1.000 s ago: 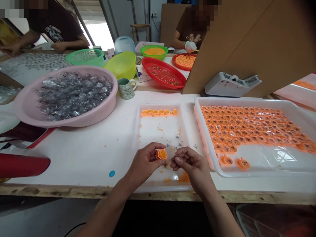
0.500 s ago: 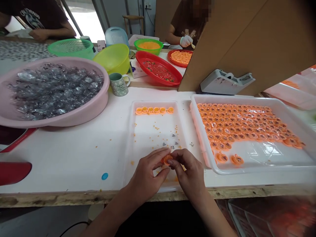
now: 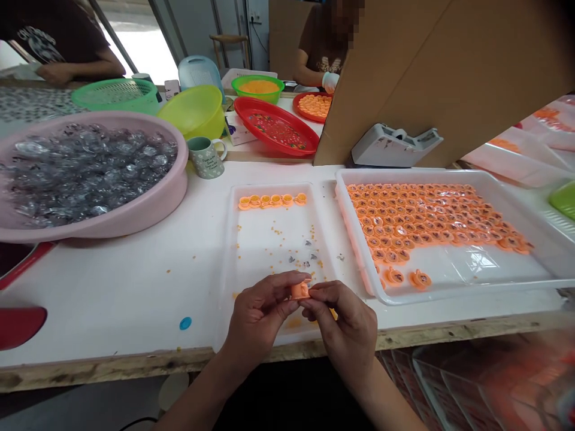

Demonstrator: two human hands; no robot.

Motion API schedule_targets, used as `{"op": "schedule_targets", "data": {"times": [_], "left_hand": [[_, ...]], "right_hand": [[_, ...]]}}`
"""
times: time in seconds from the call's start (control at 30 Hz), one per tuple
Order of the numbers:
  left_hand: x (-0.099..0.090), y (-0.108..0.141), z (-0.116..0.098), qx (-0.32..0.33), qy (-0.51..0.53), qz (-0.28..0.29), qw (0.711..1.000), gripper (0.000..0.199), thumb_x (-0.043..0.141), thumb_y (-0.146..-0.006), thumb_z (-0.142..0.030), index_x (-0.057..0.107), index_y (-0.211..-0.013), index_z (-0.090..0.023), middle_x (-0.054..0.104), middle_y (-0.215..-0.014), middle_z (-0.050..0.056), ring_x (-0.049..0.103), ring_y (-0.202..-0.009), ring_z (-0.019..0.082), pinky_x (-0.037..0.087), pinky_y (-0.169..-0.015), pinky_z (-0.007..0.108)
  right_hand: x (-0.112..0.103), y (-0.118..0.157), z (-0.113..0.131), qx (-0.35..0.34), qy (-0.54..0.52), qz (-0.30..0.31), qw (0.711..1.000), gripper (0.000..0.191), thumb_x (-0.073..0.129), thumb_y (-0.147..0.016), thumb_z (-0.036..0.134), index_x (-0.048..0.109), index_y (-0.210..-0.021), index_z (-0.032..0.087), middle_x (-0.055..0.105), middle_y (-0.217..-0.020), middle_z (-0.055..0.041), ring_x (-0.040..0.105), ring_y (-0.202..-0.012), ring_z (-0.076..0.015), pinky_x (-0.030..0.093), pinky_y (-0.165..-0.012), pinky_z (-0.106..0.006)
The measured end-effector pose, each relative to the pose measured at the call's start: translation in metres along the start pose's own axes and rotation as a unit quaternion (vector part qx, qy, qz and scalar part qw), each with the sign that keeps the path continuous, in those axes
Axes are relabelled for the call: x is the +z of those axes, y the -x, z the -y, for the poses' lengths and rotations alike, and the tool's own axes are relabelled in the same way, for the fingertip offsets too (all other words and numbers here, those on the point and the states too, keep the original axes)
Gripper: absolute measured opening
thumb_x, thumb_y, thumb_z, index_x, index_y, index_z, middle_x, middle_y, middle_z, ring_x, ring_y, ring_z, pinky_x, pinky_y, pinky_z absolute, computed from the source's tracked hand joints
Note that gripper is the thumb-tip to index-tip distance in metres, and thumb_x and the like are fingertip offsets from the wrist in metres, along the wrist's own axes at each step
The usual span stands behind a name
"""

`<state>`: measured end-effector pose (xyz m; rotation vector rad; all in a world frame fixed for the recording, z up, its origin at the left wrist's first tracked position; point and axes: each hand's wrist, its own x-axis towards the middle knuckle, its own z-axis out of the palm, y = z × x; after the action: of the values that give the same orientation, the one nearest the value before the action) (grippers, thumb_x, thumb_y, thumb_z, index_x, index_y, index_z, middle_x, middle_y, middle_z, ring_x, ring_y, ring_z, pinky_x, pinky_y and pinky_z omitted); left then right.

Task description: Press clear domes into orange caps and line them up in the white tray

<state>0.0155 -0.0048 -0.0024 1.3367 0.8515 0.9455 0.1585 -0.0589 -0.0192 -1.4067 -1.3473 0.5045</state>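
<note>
A small orange plastic toy cup with a saucer-like base (image 3: 299, 290) is pinched between both hands above the near end of a shallow white tray (image 3: 251, 239). My left hand (image 3: 258, 311) grips it from the left, fingers over the top and thumb below. From the right, my right hand (image 3: 344, 314) holds its edge between thumb and forefinger. At the tray's far end stands a row of orange cups (image 3: 272, 201) with yellowish tops. Loose yellow bits and a few small grey printed pieces (image 3: 307, 264) lie between that row and my hands.
On the right, a larger white tray (image 3: 390, 296) holds many orange cups with printed tops. A pink basin (image 3: 157, 218) of clear-wrapped pieces stands left, beside a mug (image 3: 206, 160). A tape dispenser (image 3: 395, 146) sits against a cardboard panel (image 3: 395, 72). Two people work across the table.
The orange cup has been tipped so its side now faces me; before, its round top showed. Both hands still hold it. The whole view has shifted slightly.
</note>
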Motion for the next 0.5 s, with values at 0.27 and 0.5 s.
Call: {"op": "schedule_targets", "data": {"times": [0.27, 0.5], "left_hand": [[0.002, 0.005, 0.001, -0.038, -0.034, -0.057, 0.997, 0.021, 0.069, -0.079, -0.016, 0.074, -0.097, -0.025, 0.076, -0.102, 0.001, 0.071, -0.098, 0.022, 0.061, -0.087, 0.034], [0.0, -0.004, 0.004, -0.071, -0.045, -0.071, 0.994, 0.024, 0.071, -0.074, -0.037, 0.071, -0.098, -0.043, 0.077, -0.1, -0.009, 0.074, -0.091, 0.028, 0.065, -0.08, 0.039]], "right_hand": [[0.007, 0.005, 0.001, 0.055, -0.086, -0.008, 0.995, 0.012, 0.06, -0.087, 0.012, 0.063, -0.086, 0.023, 0.069, -0.083, -0.0022, 0.064, -0.055, -0.0117, 0.052, -0.051, -0.024], [0.011, -0.006, -0.002, 0.131, -0.12, -0.003, 0.984, 0.018, 0.065, -0.082, 0.023, 0.063, -0.1, 0.025, 0.067, -0.08, -0.0007, 0.063, -0.062, -0.0145, 0.054, -0.058, -0.026]]}}
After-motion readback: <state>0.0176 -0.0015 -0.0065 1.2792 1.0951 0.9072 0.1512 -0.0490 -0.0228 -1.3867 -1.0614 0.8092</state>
